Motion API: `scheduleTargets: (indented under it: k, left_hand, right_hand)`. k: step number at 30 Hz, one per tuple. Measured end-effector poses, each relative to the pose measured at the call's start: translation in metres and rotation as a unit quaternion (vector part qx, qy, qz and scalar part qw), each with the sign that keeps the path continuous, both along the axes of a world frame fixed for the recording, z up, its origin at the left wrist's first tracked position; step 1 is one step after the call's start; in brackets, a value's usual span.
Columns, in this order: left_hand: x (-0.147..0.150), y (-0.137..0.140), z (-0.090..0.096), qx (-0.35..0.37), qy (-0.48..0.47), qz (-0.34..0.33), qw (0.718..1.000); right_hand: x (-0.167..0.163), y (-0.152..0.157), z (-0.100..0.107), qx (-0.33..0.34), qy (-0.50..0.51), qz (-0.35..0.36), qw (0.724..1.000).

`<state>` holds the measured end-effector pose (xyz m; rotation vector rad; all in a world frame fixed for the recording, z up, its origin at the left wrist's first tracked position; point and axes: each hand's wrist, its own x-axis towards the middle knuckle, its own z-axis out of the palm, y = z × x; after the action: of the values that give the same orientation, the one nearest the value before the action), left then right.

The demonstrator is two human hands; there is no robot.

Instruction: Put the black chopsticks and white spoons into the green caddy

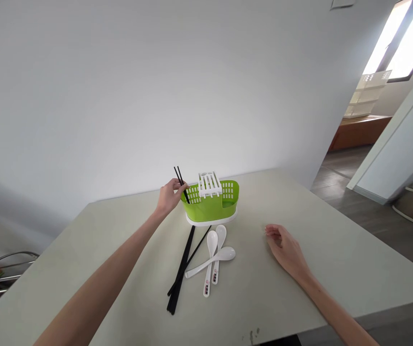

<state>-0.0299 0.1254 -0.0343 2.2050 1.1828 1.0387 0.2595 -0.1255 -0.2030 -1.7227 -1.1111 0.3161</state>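
Bare forearms point(108, 276) reached in from the bottom of the frame over a pale tabletop point(336, 247), whose near edge bore dark marks point(251, 336). Loose black chopsticks point(181, 271) lay with thick ends toward the camera and thin ends away, one slanting across the others, beside three white spoons point(213, 259); two spoons pointed their bowls away, while the third lay crosswise on top, bowl to the right. Well apart to the right, the right hand point(285, 247) was held low over the table, fingers loosely curled; whether it touched the surface could not be told. Beyond the spoons sat a green basket point(206, 212) on a white base, its long axis running left to right, a white slatted piece point(209, 185) at its middle. At its left end, the left hand point(170, 194) pinched a pair of black chopsticks point(186, 196) between thumb and fingers, their tops leaning left and lower ends inside the basket. Open tabletop ran between basket and right hand, and a narrow strip behind led to a plain wall point(156, 96).
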Motion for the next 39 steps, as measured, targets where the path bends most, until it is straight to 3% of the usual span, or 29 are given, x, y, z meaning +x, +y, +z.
scheduleTargets:
  k: [12,26,32,34,36,39]
  left_hand:
    - [0.001,0.022,-0.004,-0.069,-0.072,0.083,0.991]
    - [0.004,0.024,-0.014,-0.141,-0.048,0.11,0.983]
    - [-0.026,0.003,-0.022,-0.078,-0.103,0.159,0.979]
    - [-0.038,-0.012,-0.032,-0.071,-0.053,0.165,0.982]
    - [-0.045,-0.031,-0.047,-0.078,0.055,0.127,0.987]
    - [-0.044,-0.065,-0.067,-0.122,0.243,0.043,0.961]
  right_hand:
    - [0.001,0.001,-0.002,-0.004,-0.002,0.004,1.0]
    - [0.001,-0.001,-0.001,-0.016,0.004,0.007,1.0]
    - [0.003,0.0,-0.003,-0.02,0.01,0.001,1.0]
    - [0.004,0.0,-0.003,-0.017,0.007,0.004,1.0]
    - [0.005,-0.001,-0.003,-0.015,0.001,0.006,1.0]
    - [0.007,-0.003,-0.003,-0.015,-0.006,0.007,1.0]
